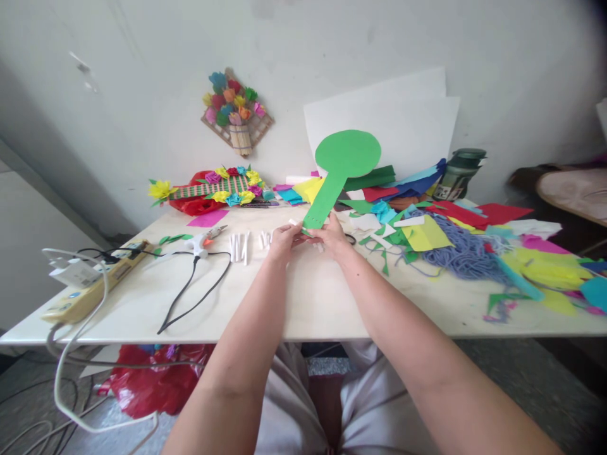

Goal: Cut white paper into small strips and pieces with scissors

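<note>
A green paper cutout (348, 153) with a round head and a long narrow handle rises tilted above the table, small dark marks near its lower end. My right hand (332, 235) grips that lower end from the right, its fingers closed. From the left, my left hand (283, 240) pinches the bottom edge, with a small white piece showing at its fingertips. Several white paper rolls (238, 248) lie on the table left of my left hand. Farther left rests a white hot glue gun (196, 245) with an orange part and a black cord.
A yellow power strip (95, 287) with chargers and cables lies at the left edge. Coloured paper scraps (427, 234), purple-blue yarn (462, 253) and a dark bottle (459, 174) crowd the right. A flower-decorated craft (208, 188) lies at the back; white boards (379, 117) lean against the wall.
</note>
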### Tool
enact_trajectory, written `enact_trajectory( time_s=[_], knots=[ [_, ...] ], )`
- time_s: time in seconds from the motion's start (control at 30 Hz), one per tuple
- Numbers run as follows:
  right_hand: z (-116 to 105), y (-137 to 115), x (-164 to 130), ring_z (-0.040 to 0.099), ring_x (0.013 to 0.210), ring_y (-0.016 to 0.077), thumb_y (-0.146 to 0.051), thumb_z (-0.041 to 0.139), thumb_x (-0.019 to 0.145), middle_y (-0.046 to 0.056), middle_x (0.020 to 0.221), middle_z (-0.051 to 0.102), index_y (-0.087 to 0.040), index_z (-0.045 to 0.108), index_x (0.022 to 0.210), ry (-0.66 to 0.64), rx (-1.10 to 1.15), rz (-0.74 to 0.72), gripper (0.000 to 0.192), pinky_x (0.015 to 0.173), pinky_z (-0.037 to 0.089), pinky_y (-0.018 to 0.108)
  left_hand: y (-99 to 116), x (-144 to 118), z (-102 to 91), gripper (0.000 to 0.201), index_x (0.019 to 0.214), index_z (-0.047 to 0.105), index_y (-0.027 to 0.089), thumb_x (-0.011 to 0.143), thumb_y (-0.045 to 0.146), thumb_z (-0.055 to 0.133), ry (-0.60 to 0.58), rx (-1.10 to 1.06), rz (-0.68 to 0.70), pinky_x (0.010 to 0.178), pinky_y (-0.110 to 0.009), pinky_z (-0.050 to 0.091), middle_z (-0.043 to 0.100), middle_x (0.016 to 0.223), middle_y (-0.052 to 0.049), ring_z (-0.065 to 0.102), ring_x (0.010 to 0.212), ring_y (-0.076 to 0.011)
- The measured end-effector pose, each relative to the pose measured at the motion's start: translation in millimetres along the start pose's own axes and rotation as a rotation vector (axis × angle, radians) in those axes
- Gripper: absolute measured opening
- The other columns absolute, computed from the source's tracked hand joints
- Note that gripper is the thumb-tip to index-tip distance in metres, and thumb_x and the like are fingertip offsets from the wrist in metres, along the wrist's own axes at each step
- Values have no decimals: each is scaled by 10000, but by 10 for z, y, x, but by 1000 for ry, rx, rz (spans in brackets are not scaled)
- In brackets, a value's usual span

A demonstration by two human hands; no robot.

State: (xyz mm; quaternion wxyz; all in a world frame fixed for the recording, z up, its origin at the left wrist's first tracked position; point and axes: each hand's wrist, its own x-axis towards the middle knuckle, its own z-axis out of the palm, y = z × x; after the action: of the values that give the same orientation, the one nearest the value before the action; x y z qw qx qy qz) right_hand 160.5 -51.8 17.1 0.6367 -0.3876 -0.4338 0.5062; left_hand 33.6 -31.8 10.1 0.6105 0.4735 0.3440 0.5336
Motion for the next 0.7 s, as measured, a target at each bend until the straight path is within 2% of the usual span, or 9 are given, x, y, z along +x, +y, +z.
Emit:
enact_trajectory(
  time_s=[0.1,0.33,0.57,0.7],
  knots=[
    [7,-20,-10,656,574,179,-176,744,499,-6,778,664,-245,335,1017,5,-1,1,664,465,526,271,9,8,-1,365,672,612,129,589,476,690,7,-7,-19,673,-309,483,643,639,-70,606,599,-157],
    [3,-19,-7,654,560,176,-182,741,493,-10,783,663,-251,331,1021,-12,-7,-7,672,447,516,261,-1,98,-68,453,625,588,142,614,595,610,102,-36,-41,675,-320,481,632,612,-71,623,613,-181],
    [-1,-8,-6,657,564,179,-169,734,495,-11,781,659,-251,326,1049,-23,-9,-18,693,459,526,272,36,91,-99,442,628,583,136,611,577,621,165,-69,-27,666,-309,478,643,637,-80,633,659,-187],
    [-4,-2,-9,656,571,175,-179,739,500,-20,769,657,-257,326,1054,-28,-14,-21,695,457,524,268,46,52,-95,404,659,594,130,575,512,691,130,-37,9,668,-311,481,643,658,-70,627,634,-173]
  ],
)
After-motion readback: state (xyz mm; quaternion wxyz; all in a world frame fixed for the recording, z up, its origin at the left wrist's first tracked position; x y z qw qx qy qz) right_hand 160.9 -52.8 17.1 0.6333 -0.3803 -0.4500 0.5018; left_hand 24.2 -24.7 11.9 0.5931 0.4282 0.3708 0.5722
